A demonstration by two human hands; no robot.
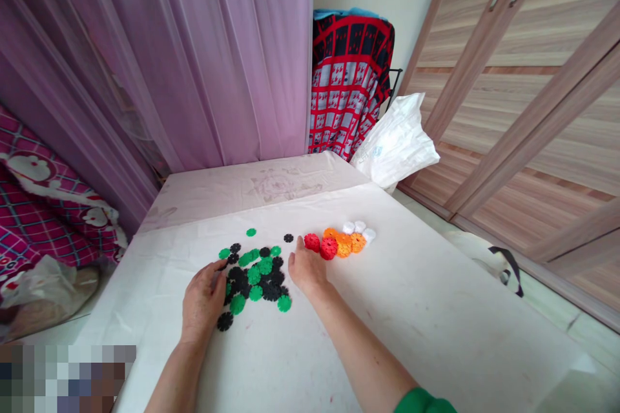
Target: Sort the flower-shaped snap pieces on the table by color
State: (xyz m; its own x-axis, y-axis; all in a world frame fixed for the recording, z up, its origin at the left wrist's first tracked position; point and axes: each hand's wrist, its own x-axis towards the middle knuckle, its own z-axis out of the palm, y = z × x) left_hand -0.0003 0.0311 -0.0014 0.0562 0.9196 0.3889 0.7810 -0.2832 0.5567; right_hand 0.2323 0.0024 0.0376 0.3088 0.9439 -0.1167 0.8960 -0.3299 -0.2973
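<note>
Notched plastic discs lie in a loose pile on the white-covered table, green discs (pixel 254 275) mixed with black discs (pixel 274 290). My left hand (pixel 202 297) rests at the pile's left edge, thumb and index finger apart, with black pieces close to its fingertips. To the right of the pile is my right hand (pixel 309 268), its index finger stretched forward beside a red disc (pixel 329 248). Nothing shows in its fingers, though its underside is hidden. Orange discs (pixel 344 246) and white discs (pixel 360 227) overlap in a group beyond the red ones.
A single black disc (pixel 288 238) and a green disc (pixel 250 232) lie apart behind the pile. The table (pixel 416 310) has a flowered cloth at its far end. A white plastic bag (pixel 397 142) stands past the far right corner; purple curtains (pixel 232 51) hang behind.
</note>
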